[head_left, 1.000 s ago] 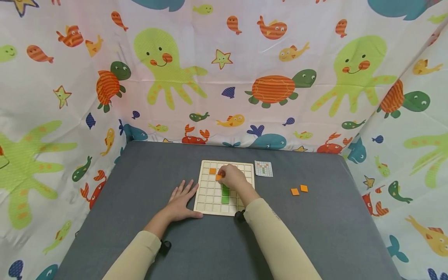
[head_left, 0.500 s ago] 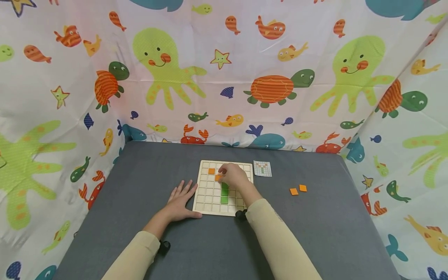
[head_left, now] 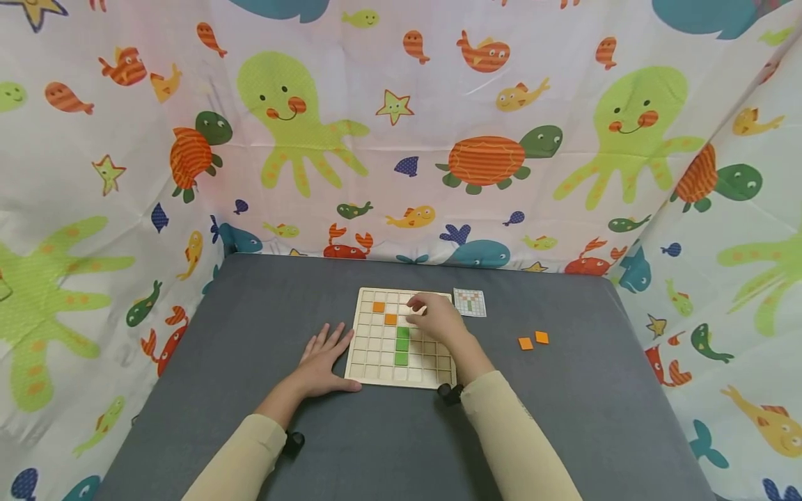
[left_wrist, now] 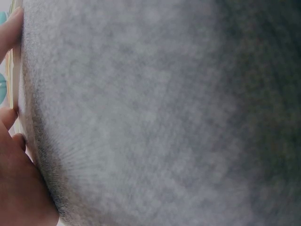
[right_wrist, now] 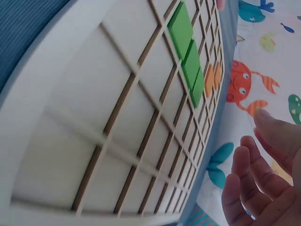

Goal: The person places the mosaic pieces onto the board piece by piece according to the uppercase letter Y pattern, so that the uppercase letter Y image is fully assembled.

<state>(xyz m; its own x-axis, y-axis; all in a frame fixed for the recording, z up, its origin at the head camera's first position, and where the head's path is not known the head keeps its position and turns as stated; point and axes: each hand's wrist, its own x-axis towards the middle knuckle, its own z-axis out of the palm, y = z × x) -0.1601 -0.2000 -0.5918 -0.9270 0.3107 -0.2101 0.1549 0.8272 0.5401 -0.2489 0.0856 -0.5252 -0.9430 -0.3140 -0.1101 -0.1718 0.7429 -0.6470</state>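
A pale wooden grid board (head_left: 370, 348) lies on the grey table. Three green square tiles (head_left: 402, 346) fill a column of its cells. Two orange tiles, an upper-left one (head_left: 379, 307) and a lower one (head_left: 391, 319), sit diagonally above the green column. My left hand (head_left: 321, 365) rests spread beside the board's left edge, its thumb near the lower corner. Over the board's upper right part is my right hand (head_left: 438, 321), fingers loosely bent. In the right wrist view, the right hand (right_wrist: 270, 174) holds nothing between thumb and fingers.
Right of the board lies a small printed pattern card (head_left: 470, 303) showing a coloured grid. Two loose orange tiles, a nearer one (head_left: 525, 344) and a farther one (head_left: 541, 337), lie farther right. A sea-animal curtain (head_left: 407, 139) encloses the table's back and sides.
My right hand has let go of the lower orange tile, which stays in its cell, and has drawn back to the right. The left hand keeps its place.
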